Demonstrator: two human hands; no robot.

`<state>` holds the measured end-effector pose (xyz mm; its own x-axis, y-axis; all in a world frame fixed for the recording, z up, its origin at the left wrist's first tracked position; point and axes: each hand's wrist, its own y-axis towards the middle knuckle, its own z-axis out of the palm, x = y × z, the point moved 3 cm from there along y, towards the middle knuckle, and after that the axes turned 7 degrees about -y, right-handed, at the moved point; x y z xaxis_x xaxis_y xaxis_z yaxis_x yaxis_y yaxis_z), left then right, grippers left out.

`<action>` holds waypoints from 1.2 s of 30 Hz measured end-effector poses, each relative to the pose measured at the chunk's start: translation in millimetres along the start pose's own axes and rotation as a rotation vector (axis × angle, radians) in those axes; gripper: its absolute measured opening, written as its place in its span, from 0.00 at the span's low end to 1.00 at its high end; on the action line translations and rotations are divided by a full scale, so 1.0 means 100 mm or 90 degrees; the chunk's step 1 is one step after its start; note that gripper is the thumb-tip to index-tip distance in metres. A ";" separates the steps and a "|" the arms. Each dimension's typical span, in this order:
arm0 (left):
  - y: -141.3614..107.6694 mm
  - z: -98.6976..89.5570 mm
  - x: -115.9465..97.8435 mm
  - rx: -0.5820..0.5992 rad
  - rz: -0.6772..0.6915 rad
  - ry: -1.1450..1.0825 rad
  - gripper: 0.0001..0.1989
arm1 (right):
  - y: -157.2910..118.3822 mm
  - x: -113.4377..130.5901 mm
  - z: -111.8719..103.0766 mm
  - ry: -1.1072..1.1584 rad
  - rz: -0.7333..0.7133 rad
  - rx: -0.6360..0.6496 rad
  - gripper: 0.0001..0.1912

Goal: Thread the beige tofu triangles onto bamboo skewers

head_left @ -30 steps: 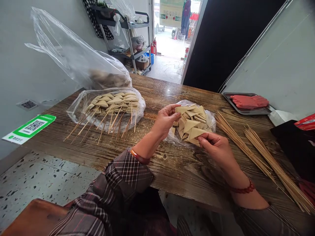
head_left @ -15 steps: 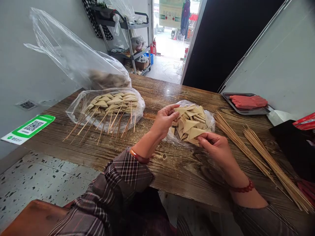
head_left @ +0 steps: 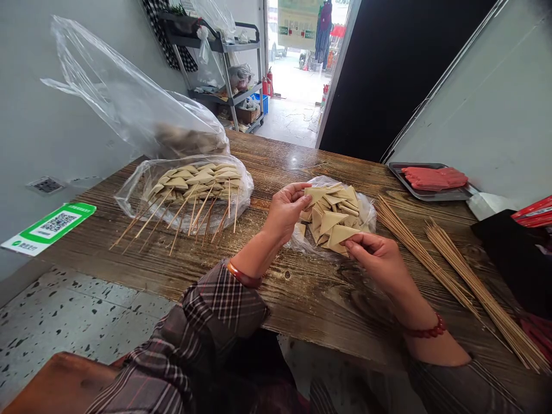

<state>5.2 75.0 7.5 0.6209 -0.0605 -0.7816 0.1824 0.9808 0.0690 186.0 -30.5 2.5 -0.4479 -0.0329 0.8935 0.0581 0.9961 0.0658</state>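
- Everything on the wooden table point(head_left: 302, 310) sits slightly farther left in the frame than before.
- Left of centre, the bag of skewered pieces point(head_left: 198, 175) lies unchanged apart from that shift.
- Stick bundles point(head_left: 483, 287) lie at right, beside the open bag point(head_left: 368, 213) with its pile of folded tan sheets point(head_left: 332, 218), right of centre.
- Left hand point(head_left: 284, 213), drawn back slightly leftward, pinches an upper tan sheet point(head_left: 314, 194) between thumb and fingers.
- Right hand point(head_left: 382, 261) keeps its pinch on a lower tan sheet point(head_left: 342, 234) at the pile's near edge.
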 end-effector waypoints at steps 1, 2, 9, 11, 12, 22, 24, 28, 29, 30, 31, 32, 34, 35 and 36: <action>0.00 0.00 0.00 -0.001 0.002 0.000 0.12 | 0.00 0.00 0.00 0.000 0.002 0.001 0.13; 0.00 -0.01 0.00 -0.003 0.004 0.001 0.12 | 0.00 -0.01 0.00 0.000 0.004 0.002 0.13; 0.01 -0.01 0.00 0.008 0.013 0.042 0.13 | 0.00 0.00 -0.01 0.004 0.013 0.006 0.13; 0.01 -0.01 0.00 0.019 0.020 0.066 0.13 | 0.00 0.00 -0.01 0.010 0.016 0.002 0.13; 0.01 -0.01 0.01 0.025 0.024 0.075 0.13 | 0.00 0.00 -0.01 0.014 0.017 0.001 0.12; 0.00 0.00 0.03 0.035 -0.009 0.028 0.16 | 0.02 -0.03 0.02 0.000 -0.007 -0.018 0.13; 0.00 0.00 0.02 0.033 -0.042 -0.001 0.15 | 0.02 -0.03 0.02 -0.007 -0.013 -0.023 0.13; -0.01 -0.02 0.02 0.013 -0.087 -0.038 0.12 | 0.03 -0.03 0.01 -0.023 -0.030 -0.021 0.14; -0.01 -0.03 0.02 0.005 -0.094 -0.043 0.11 | 0.03 -0.04 0.02 -0.025 -0.033 -0.018 0.14; -0.01 -0.03 0.02 -0.002 -0.101 -0.046 0.10 | 0.03 -0.05 0.02 -0.027 -0.036 -0.017 0.14; -0.01 -0.03 0.03 -0.008 -0.109 -0.048 0.10 | 0.03 -0.06 0.02 -0.029 -0.036 -0.015 0.14; -0.01 -0.03 0.03 -0.011 -0.118 -0.051 0.09 | 0.03 -0.07 0.02 -0.030 -0.036 -0.015 0.14; -0.01 -0.03 0.04 -0.010 -0.127 -0.056 0.08 | 0.03 -0.08 0.03 -0.037 -0.038 -0.017 0.14; -0.01 -0.03 0.04 -0.005 -0.128 -0.059 0.09 | 0.03 -0.08 0.03 -0.042 -0.040 -0.019 0.14; -0.01 -0.02 0.04 0.000 -0.128 -0.061 0.09 | 0.03 -0.08 0.03 -0.046 -0.042 -0.021 0.14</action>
<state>5.8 73.7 2.5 0.6412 -0.2716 -0.7177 0.3098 0.9473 -0.0817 187.4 -27.2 -6.1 -0.5145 -0.0907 0.8527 0.0553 0.9888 0.1386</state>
